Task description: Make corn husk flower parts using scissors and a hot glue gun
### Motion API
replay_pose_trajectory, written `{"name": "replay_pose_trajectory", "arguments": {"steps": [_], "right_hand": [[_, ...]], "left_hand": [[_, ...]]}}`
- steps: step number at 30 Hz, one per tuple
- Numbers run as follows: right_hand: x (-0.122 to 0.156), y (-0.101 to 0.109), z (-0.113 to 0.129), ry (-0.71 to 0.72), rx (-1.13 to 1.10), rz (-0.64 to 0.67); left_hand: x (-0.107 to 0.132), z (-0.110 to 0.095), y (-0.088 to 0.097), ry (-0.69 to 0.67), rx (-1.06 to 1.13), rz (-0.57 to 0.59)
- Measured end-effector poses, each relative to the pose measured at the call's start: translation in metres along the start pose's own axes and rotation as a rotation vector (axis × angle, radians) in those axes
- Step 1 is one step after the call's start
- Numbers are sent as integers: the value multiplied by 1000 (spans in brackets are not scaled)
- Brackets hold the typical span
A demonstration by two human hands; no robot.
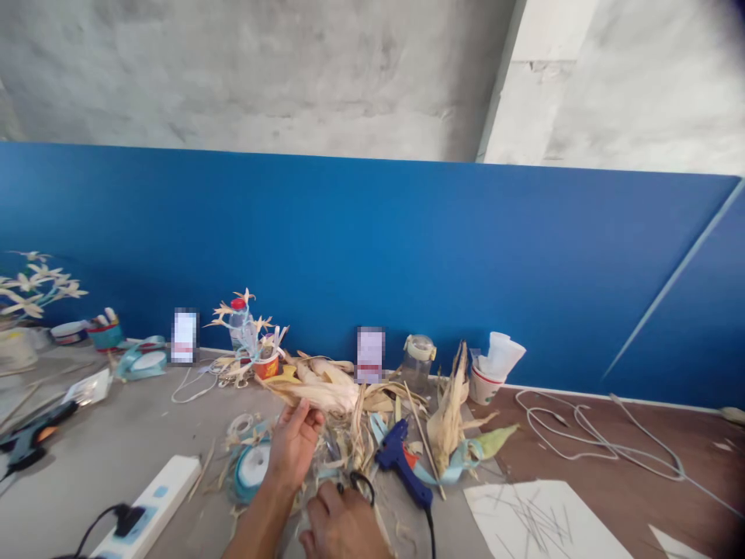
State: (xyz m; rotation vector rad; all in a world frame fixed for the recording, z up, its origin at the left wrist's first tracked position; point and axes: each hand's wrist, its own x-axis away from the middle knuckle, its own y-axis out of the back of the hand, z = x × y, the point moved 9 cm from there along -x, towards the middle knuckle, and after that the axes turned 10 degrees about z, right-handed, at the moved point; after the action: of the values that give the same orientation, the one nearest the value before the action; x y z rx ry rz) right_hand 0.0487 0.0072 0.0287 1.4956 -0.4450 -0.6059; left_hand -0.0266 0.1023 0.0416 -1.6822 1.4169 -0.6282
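Observation:
My left hand (292, 444) reaches forward to a pile of dry corn husks (326, 392) and its fingers close on one pale husk. Close to the bottom edge, my right hand (337, 524) is curled with its fingers through the black handles of a pair of scissors (361, 485). A roll of light blue ribbon (251, 468) lies just left of my left wrist. A blue hot glue gun (401, 460) rests on the table right of both hands, its cord running toward me.
A white power strip (152, 503) with a black plug lies at the lower left. Husk flowers (247, 322) stand in a bottle and a cup at the back. Paper cups (487, 371), a jar (419, 359), white cable loops (587, 435) and white sheets (541, 519) lie right. A blue partition (407, 264) backs the desk.

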Motion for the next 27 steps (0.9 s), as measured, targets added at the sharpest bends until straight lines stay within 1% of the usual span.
{"name": "replay_pose_trajectory", "arguments": {"steps": [2,4,6,7,9,11,13,14,17,21,24,27], "right_hand": [[-5,-1,3,17,-1,16],[-10,1,3,-23,-24,57],[-11,2,-6,-150,-92,151],[-9,2,-8,-187,-140,208],[-5,6,-11,-209,-235,284],[1,15,-17,-200,-310,271],[6,27,-29,-206,-342,208],[9,31,-36,-227,-337,184],[16,37,-57,-286,-300,174],[20,34,-68,-334,-255,226],[20,28,-68,-356,-218,249],[17,24,-64,-347,-187,240]], "left_hand": [[0,-2,-1,-7,-3,8],[0,-3,-2,-9,-3,17],[0,-3,-3,-6,-1,25],[0,-3,-3,-6,0,25],[1,-2,-3,-4,1,23],[1,-2,-2,0,-3,17],[2,-1,-2,6,-14,14],[2,-1,-2,9,-22,16],[1,-1,-2,17,-46,26],[0,0,1,25,-54,39],[-2,0,5,26,-51,42],[-2,0,5,25,-71,37]]}}
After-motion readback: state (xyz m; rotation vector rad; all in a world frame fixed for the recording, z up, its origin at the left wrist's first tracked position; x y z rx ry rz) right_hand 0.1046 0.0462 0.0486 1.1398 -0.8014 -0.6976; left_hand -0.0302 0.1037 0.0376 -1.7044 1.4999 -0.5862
